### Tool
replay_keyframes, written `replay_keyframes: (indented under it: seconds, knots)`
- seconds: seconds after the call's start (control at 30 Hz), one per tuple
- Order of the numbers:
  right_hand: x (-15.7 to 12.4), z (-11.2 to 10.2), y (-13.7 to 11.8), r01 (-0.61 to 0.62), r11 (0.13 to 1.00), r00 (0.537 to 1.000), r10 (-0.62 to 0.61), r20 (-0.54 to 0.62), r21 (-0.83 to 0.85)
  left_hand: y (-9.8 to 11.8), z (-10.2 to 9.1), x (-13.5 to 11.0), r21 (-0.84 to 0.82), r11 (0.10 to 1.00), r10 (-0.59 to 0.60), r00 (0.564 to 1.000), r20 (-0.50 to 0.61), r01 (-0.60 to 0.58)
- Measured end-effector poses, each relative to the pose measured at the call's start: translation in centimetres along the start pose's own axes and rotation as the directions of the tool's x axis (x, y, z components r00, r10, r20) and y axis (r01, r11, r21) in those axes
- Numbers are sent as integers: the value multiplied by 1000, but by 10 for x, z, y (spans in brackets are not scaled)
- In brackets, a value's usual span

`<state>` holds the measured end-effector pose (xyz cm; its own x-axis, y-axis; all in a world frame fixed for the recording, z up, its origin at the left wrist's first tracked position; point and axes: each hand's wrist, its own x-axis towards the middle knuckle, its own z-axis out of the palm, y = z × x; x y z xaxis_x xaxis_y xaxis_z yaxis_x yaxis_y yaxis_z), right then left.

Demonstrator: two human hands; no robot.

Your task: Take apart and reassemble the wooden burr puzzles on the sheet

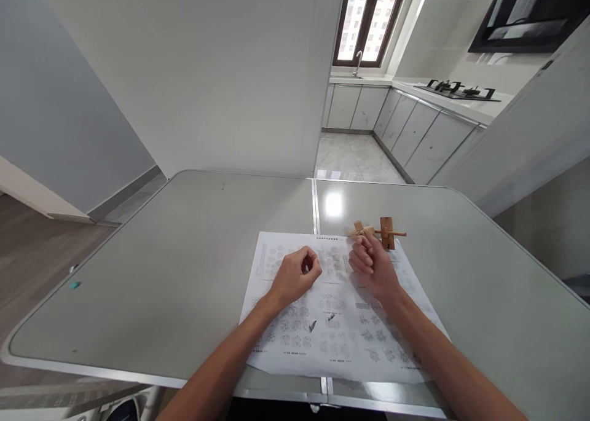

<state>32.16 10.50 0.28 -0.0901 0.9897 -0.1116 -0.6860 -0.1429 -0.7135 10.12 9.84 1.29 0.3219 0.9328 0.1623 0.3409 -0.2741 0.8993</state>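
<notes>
A small wooden puzzle [378, 231] made of crossed sticks and blocks is just above the far right part of a printed sheet [336, 322]. My right hand [371, 264] is at its near side with the fingertips curled around its left end. My left hand [295, 276] rests on the sheet to the left, fingers curled loosely with nothing visible in them. The sheet shows rows of small diagrams and two small dark marks [321, 322] near its middle.
The sheet lies on a grey folding table [161, 273] with a metal rim and a centre seam. Behind the table stands a white wall panel [207, 70]. A kitchen with cabinets [415, 129], a hob and a window opens at the back right.
</notes>
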Motion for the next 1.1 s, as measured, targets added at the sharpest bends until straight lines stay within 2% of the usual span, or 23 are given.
replay_keyframes:
  seconds: [0.13, 0.27, 0.6, 0.9, 1.1]
  knots:
    - [6, -17, -9, 31, 982, 999, -26, -28, 187, -1, -1, -1, 2, 1000, 5, 1000, 1, -5]
    - [9, -26, -13, 31, 964, 1000, -30, -8, 264, 0, -2, -1, -5, 1000, 15, 1000, 11, -15]
    - [13, -41, -15, 9, 954, 999, -19, 30, 301, -2, -2, -3, 13, 1000, 24, 1000, 18, -24]
    - [12, -44, -18, 47, 937, 999, -40, -27, 347, -3, -2, -3, -13, 1000, 12, 1000, 19, -11]
    - [11, -38, -18, 84, 939, 994, -57, -91, 333, -3, -4, -2, -86, 994, -61, 998, -12, 60]
